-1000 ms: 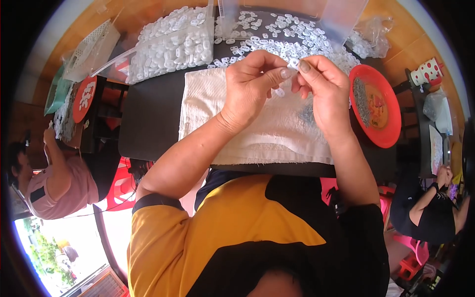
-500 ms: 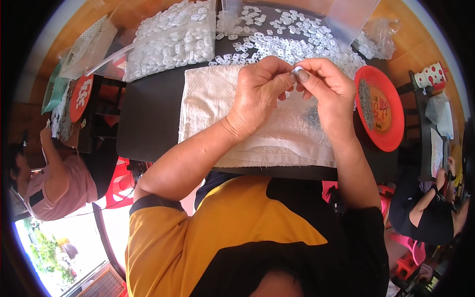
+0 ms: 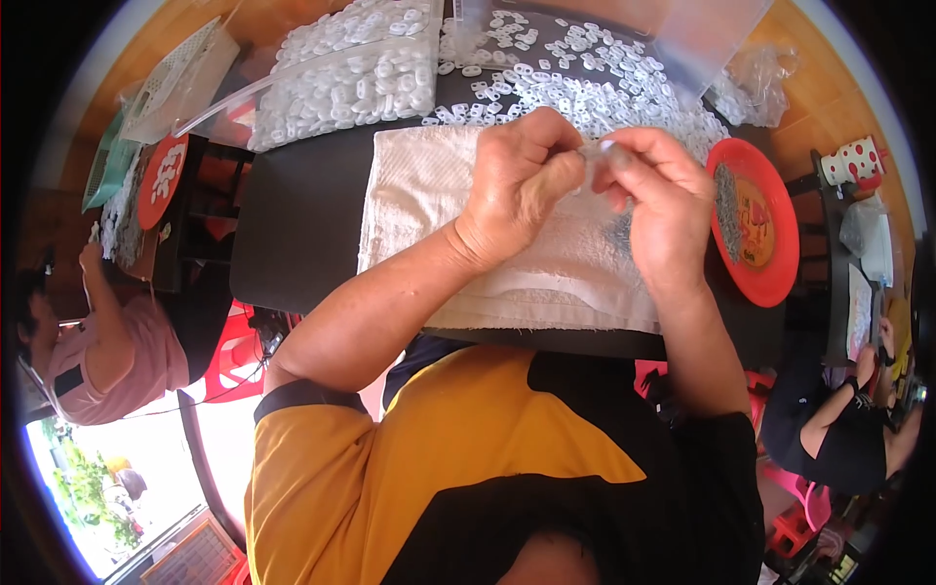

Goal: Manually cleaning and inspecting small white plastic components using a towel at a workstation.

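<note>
At the frame's upper centre, the right hand (image 3: pixel 665 190) pinches a small white piece (image 3: pixel 606 145) over a cream towel (image 3: pixel 417 195); the left hand (image 3: pixel 517 185) curls just beside, whatever it grips too hidden to tell. Loose white pieces (image 3: pixel 604 97) crowd the top, a red plate (image 3: pixel 787 249) the right.

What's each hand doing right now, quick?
Left hand: curled closed; can't tell if it's holding anything.
Right hand: seems to be pinching a small white piece, but it's blurry.
</note>
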